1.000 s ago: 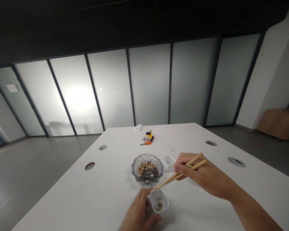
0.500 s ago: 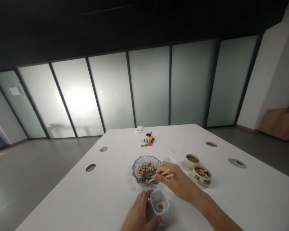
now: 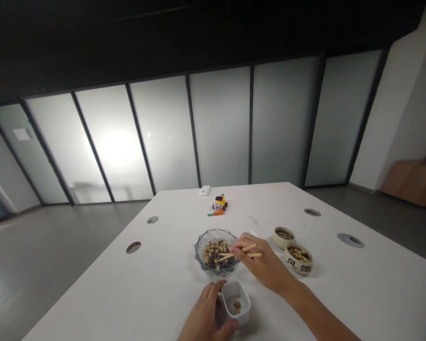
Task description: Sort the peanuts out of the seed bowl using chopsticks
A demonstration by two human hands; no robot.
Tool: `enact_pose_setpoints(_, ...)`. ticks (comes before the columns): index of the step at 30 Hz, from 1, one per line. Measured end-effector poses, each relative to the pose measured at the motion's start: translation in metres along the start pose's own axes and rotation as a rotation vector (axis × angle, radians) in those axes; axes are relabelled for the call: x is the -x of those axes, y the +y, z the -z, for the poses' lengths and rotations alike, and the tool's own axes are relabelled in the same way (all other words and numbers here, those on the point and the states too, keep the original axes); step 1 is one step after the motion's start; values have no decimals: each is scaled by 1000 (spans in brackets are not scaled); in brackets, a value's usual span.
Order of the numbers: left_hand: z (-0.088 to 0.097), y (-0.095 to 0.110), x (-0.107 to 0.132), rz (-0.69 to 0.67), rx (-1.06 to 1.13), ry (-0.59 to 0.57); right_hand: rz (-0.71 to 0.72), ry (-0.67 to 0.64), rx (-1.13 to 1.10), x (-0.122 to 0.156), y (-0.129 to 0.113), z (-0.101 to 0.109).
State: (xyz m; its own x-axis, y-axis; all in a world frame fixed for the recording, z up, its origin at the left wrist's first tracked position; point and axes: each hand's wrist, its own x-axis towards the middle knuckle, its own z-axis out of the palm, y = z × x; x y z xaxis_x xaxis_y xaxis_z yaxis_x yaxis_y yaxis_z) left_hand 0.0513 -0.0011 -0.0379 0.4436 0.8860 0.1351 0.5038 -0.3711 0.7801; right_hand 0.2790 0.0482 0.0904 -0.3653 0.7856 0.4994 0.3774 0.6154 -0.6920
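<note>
My right hand [image 3: 257,263] grips a pair of wooden chopsticks [image 3: 246,255], their tips down in a scalloped clear glass bowl [image 3: 202,264]. Inside that bowl lie pale brown nuts, likely pistachios or peanuts [image 3: 213,248], and small dark seeds [image 3: 218,264]. Whether the tips pinch anything I cannot tell. Closer to me, my left hand [image 3: 209,312] curls around the left side of a small white plastic container [image 3: 246,315], thumb at its near side. A few brown pieces [image 3: 237,307] sit at its bottom. Another white container [image 3: 250,233] is mostly hidden behind my right hand.
Right of the glass bowl stand two cream bowls, one with dark seeds [image 3: 283,233] and one with peanuts [image 3: 298,255]. Farther back are an orange toy carrot [image 3: 217,213], a yellow toy vehicle [image 3: 220,203] and a white box-like item [image 3: 205,191]. The white table [image 3: 128,293] has several round holes.
My right hand has shifted slightly to the right and up, and the chopsticks lie at a flatter angle with tips farther into the bowl. My left hand stays on the container.
</note>
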Motion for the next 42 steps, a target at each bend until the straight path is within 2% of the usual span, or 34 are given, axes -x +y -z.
enact_pose_setpoints(6, -1, -1, 0, 11, -3, -3, -13, -83, -45, 1, 0, -7)
enact_pose_setpoints(18, 1, 9, 1, 55, -5, 2, -12, -116, -15, 2, -6, -6)
enact_pose_setpoints(25, 2, 11, 1, 32, -12, -9, 47, -155, 7, 2, -3, -7)
enact_pose_setpoints(34, 1, 8, 2, 2, -6, -4, 58, -212, -15, 2, -4, -5)
enact_pose_setpoints(39, 1, 9, 2, 3, -3, -10, 54, -172, -26, 1, -6, -3)
enact_pose_setpoints(42, 3, 12, 3, 7, -8, -4, 34, -101, -67, -2, -8, 11)
